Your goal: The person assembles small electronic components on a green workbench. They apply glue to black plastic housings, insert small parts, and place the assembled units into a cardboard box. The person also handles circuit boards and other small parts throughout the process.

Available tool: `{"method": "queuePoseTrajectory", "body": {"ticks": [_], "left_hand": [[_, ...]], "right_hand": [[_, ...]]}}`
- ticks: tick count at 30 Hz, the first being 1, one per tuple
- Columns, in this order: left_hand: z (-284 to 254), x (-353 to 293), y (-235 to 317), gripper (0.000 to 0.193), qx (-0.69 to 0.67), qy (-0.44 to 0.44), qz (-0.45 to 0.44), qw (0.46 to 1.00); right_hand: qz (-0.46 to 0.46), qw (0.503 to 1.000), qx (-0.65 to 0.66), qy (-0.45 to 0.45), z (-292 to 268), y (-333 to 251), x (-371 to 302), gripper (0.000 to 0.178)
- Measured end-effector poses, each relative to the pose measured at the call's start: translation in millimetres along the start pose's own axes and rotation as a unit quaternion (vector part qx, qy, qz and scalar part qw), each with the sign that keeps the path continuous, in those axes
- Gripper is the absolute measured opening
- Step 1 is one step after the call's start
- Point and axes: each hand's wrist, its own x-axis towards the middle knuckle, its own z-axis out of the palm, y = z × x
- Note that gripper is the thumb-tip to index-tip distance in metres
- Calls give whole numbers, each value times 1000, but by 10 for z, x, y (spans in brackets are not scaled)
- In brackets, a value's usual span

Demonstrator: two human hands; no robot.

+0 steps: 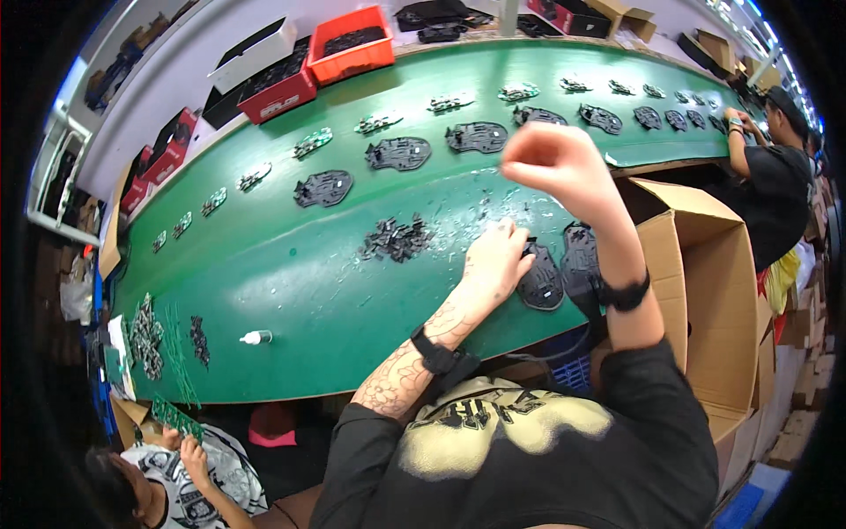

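My left hand rests on the green work table, its fingers bent. Thumb and forefinger press against the left edge of a black plastic mouse base. Above and to the right, my right hand is raised off the table, with thumb and fingers curled together; whatever may be between the fingertips is hidden. A second mouse base lies right of the first, partly covered by my right forearm. To the left of my left hand is a pile of small black parts, and a few loose ones lie scattered beyond it.
Mouse bases and circuit boards line the far side in two rows. A small white bottle lies at left. An orange bin stands behind, an open carton at right. Co-workers sit lower left and far right.
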Motion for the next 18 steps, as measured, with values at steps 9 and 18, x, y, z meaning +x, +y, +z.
{"method": "queuePoseTrajectory", "body": {"ticks": [9, 18], "left_hand": [[-583, -457, -245, 33, -99, 194, -59, 974], [-875, -714, -330, 36, -15, 237, 7, 971]], "right_hand": [[65, 985, 45, 151, 425, 707, -1051, 15], [161, 976, 139, 36, 787, 670, -738, 23]]}}
